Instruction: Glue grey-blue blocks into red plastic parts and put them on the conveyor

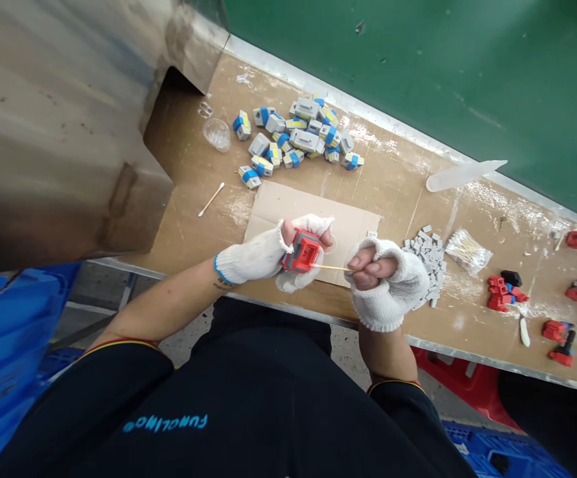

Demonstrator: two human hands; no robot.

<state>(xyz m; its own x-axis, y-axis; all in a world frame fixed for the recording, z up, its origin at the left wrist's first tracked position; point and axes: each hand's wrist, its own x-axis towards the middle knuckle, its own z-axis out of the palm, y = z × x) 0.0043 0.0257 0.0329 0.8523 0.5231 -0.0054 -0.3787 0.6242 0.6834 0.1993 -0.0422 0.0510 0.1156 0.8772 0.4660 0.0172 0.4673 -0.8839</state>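
From the head camera, the left hand [273, 255] wears a white glove with the fingertips cut off. It is curled tight around a small red part [302, 252] and holds it up above the near edge of the bench [203, 199]. The right hand [385, 279], in the same kind of glove, has its fingers pressed together, pinching a thin cotton swab [329, 267]. The tip of the swab touches the red part, right at its dark opening.

It looks like the step in hand is wiping or dabbing inside the red part with the swab. The next move calls for a steady left hand and small, gentle pokes, so the thin stick does not bend or slip out.

Under the hands lies a flat piece of cardboard [288, 206]. Just to the right sits a heap of little gray blocks [427, 255], and beside it a clear bag of swabs [467, 251]. Farther right are more red parts [504, 292]. At the back of the bench is a pile of gray, blue and yellow pieces [298, 136], with a small clear cup [217, 134] near it. One loose swab [211, 199] lies alone on the bench. A blue crate [9, 345] stands on the left, lower than the bench.
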